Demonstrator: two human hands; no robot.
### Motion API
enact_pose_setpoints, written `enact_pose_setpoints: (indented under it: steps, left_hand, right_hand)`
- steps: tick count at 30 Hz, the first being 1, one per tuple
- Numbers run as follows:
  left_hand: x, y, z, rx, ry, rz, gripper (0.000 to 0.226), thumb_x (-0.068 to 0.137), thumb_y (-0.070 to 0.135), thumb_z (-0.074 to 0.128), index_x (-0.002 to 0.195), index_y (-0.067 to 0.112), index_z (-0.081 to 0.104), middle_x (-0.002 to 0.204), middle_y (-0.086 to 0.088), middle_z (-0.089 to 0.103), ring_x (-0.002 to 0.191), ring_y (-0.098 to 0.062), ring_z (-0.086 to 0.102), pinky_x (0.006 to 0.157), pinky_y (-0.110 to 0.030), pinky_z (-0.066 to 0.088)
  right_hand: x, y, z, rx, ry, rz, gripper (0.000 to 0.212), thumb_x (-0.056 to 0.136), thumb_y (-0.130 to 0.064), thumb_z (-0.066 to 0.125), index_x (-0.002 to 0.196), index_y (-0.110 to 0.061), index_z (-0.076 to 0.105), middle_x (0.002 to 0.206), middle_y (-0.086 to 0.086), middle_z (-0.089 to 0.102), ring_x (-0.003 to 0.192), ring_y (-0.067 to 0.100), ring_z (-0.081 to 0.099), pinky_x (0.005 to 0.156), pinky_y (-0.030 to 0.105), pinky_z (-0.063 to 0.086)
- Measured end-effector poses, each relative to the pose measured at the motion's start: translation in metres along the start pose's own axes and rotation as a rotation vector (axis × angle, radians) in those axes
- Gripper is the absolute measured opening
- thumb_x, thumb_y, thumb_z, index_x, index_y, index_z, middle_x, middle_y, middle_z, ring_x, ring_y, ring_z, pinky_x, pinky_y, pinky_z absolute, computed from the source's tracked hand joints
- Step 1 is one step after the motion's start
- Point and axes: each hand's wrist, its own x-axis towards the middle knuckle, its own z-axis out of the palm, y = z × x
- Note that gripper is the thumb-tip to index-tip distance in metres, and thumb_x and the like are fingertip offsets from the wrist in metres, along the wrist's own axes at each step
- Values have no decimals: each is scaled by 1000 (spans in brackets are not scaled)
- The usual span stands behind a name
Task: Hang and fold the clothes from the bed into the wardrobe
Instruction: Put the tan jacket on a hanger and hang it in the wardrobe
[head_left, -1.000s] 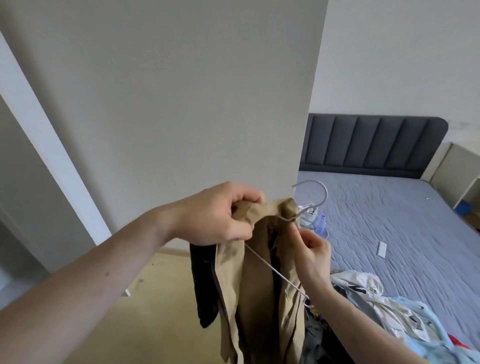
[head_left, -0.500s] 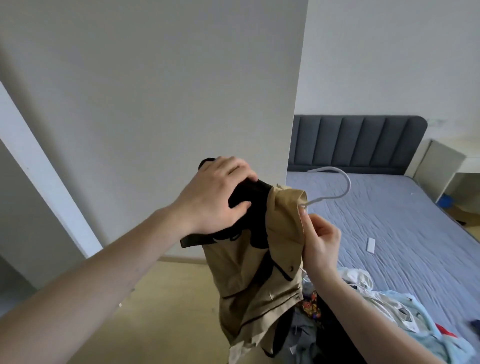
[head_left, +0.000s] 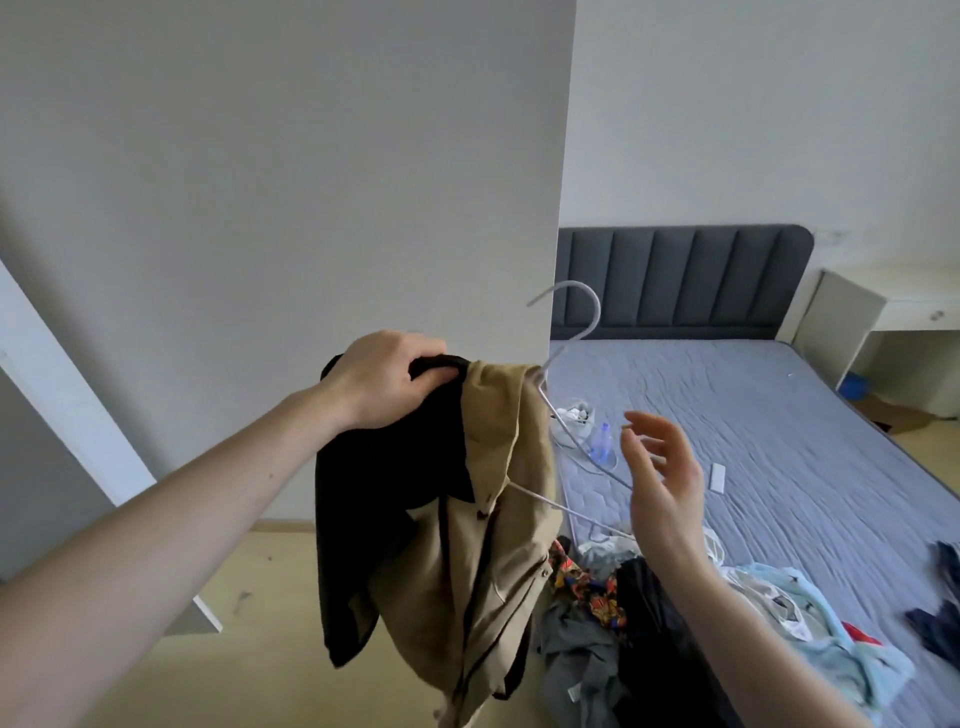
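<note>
— In front of the white panel, what's the person holding?
— A tan and black shirt, up at chest height. The left hand grips its black shoulder at the top, fingers curled over the cloth.
— And the hanger?
— Inside the shirt. Its white hook sticks up out of the collar, tilted to the right, and one thin arm pokes out of the shirt front toward the right hand.
— Does that hand hold it?
— No. The fingers are spread and relaxed, palm turned left, gripping nothing. The hanger's arm passes just beside it; I cannot tell whether they touch.
— Where are the other clothes?
— Heaped on the near corner of the bed, below the right forearm: a dark piece, a grey one, a bright patterned one, pale blue and white ones further right. That pile spills to the mattress edge.
— Anything else on the bed?
— A small white remote lies flat, well apart from the pile. Behind the hanger sit a white bag and a bottle. The grey headboard stands against the far wall, a white desk beside it.
</note>
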Motion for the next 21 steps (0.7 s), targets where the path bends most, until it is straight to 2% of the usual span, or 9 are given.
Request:
enact_pose_setpoints:
  steps: [2,4,8,11,12,15,17,19,21]
  left_hand:
    - [-3,-10,-4,-28,12,-40,34,94,54,49,73,27,51,66,7,56,63,-9,51,59,-35,39]
    - [-4,-17,-10,-40,16,-70,37,92,58,47,80,26,60,68,7,60,67,-10,56,63,-37,46]
    - [-6,-22,-22,-38,43,-84,39,89,61,46,80,26,60,67,6,60,68,-14,57,65,-37,47]
    - [-7,-21,-34,-71,54,-91,30,89,56,51,79,29,61,69,7,60,69,-14,58,66,-37,46]
    - [-8,-19,-39,-80,53,-87,29,90,54,52,78,29,61,69,7,60,69,-16,58,66,-38,46]
    - [-12,-13,-52,-114,45,-75,28,90,53,53,76,30,60,70,6,60,68,-18,58,66,-39,46]
    - [-16,-9,-61,-146,36,-69,26,90,51,54,76,31,62,70,5,61,69,-20,58,66,-39,47]
    - [-21,-7,-71,-166,33,-69,27,91,48,55,76,26,63,69,1,60,70,-23,58,67,-41,48]
    - [-27,-9,-80,-169,29,-73,30,91,48,56,77,23,63,69,-1,60,70,-24,58,67,-43,48]
  right_hand:
    - [-9,21,-9,52,165,103,14,98,-31,54,107,-29,63,105,-6,65,94,9,60,78,29,45]
    - [-23,49,-11,37,231,260,16,102,-15,48,108,-24,60,107,1,64,95,19,60,74,31,43]
    - [-47,88,3,24,21,449,23,99,-13,50,112,-26,62,118,4,68,104,19,65,75,31,49]
    - [-46,94,23,21,-231,508,28,98,-18,65,123,-29,62,117,-5,69,100,2,67,80,23,51]
    - [-43,96,31,-18,-338,513,40,94,-25,73,132,-27,58,119,-12,67,101,-3,65,84,21,50]
    - [-33,104,52,-280,-617,439,100,65,-74,81,150,-39,42,139,-22,50,128,1,47,111,29,40]
    - [-28,109,66,-409,-719,346,112,55,-86,78,151,-45,40,141,-27,46,132,-1,41,118,32,36]
    - [-20,119,81,-428,-761,273,86,61,-80,79,136,-46,57,132,-25,60,125,-3,54,113,32,43]
    - [-10,126,89,-457,-745,174,44,70,-72,75,106,-47,71,105,-17,73,100,1,67,96,40,56]
